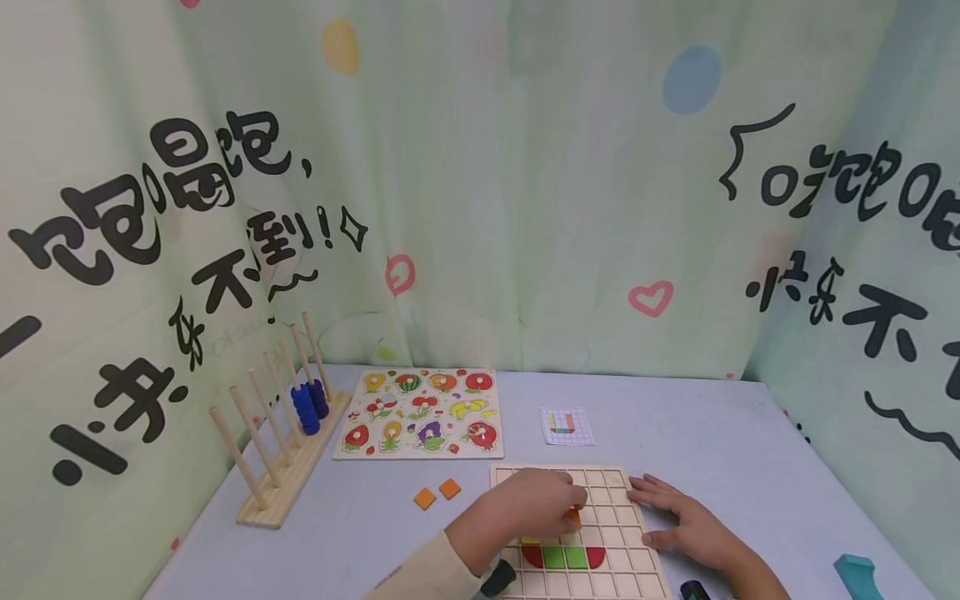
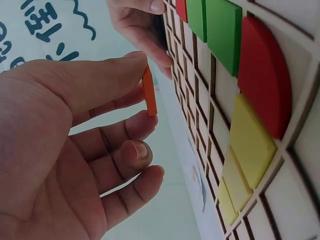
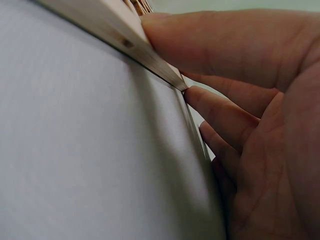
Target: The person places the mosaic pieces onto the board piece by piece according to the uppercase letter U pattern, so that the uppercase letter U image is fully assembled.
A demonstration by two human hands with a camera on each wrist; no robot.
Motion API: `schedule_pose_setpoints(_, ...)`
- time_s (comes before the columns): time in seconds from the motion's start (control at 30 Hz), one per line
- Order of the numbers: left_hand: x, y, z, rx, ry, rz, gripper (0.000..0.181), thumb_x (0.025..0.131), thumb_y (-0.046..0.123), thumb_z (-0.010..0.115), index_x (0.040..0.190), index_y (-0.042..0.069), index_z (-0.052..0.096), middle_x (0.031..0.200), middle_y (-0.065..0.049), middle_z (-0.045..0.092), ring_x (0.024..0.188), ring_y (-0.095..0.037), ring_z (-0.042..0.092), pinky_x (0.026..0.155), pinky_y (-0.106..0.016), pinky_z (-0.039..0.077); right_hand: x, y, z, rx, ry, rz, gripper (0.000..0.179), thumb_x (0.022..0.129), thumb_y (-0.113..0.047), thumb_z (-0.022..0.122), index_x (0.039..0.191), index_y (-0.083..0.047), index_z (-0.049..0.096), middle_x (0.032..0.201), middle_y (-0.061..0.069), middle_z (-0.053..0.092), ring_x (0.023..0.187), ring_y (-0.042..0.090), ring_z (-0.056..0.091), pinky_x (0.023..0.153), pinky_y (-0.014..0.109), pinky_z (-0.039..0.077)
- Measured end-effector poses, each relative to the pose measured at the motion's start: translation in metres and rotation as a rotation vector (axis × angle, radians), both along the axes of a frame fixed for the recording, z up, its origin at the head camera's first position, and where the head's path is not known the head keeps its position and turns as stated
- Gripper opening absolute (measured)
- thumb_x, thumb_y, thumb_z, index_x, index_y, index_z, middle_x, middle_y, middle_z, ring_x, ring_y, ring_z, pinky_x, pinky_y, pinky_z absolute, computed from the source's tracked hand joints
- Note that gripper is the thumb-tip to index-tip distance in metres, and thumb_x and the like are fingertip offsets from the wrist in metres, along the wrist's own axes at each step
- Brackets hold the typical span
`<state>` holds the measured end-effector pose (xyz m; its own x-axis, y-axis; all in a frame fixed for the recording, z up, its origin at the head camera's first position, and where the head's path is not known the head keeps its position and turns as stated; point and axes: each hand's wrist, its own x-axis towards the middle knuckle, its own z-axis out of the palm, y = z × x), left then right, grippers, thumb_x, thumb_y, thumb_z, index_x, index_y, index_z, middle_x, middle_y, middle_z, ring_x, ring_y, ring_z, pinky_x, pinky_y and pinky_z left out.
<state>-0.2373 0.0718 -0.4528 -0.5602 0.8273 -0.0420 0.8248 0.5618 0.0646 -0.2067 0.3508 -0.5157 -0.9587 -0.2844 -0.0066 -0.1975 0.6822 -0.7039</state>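
My left hand (image 1: 531,504) pinches a small orange square tile (image 2: 149,93) between thumb and fingertip, above the wooden grid board (image 1: 609,517). On the board lies a row of pieces: a red rounded piece (image 1: 533,557) at the left, green squares (image 1: 553,557), and another red rounded piece (image 1: 596,557). Yellow pieces (image 2: 251,145) adjoin the left red one, partly hidden by my hand in the head view. At the board's right edge, my right hand (image 1: 696,527) rests with fingers nearly straight. Its thumb touches the rim (image 3: 142,50) in the right wrist view.
Two orange tiles (image 1: 425,498) lie left of the board. Behind it is a printed pattern card (image 1: 588,433). A fruit puzzle board (image 1: 420,457) and a peg rack (image 1: 281,504) with blue beads stand at the left. A teal block (image 1: 858,577) sits at the right.
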Motion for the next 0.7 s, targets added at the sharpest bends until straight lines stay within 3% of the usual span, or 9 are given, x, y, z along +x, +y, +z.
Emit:
schedule_pose_setpoints(0.47, 0.001, 0.019, -0.009, -0.030, -0.004, -0.022, 0.018, 0.089, 0.034, 0.070, 0.107, 0.032, 0.066, 0.081, 0.018, 0.052, 0.069, 0.000, 0.047, 0.062, -0.019, 0.040, 0.002, -0.001, 0.002, 0.012, 0.010, 0.010, 0.065, 0.074, -0.034, 0.080, 0.131, -0.007, 0.061, 0.146, 0.022, 0.042, 0.136, 0.052, 0.022, 0.100, 0.071, 0.021)
schedule_pose_setpoints(0.7, 0.002, 0.031, -0.009, -0.070, -0.045, -0.016, 0.018, 0.091, 0.038, 0.068, 0.108, 0.034, 0.067, 0.081, 0.020, 0.054, 0.071, 0.001, 0.048, 0.066, -0.018, 0.042, 0.002, 0.001, 0.000, 0.018, 0.055, 0.023, 0.062, 0.076, -0.033, 0.079, 0.130, -0.008, 0.062, 0.145, 0.021, 0.044, 0.135, 0.052, 0.024, 0.100, 0.070, 0.023)
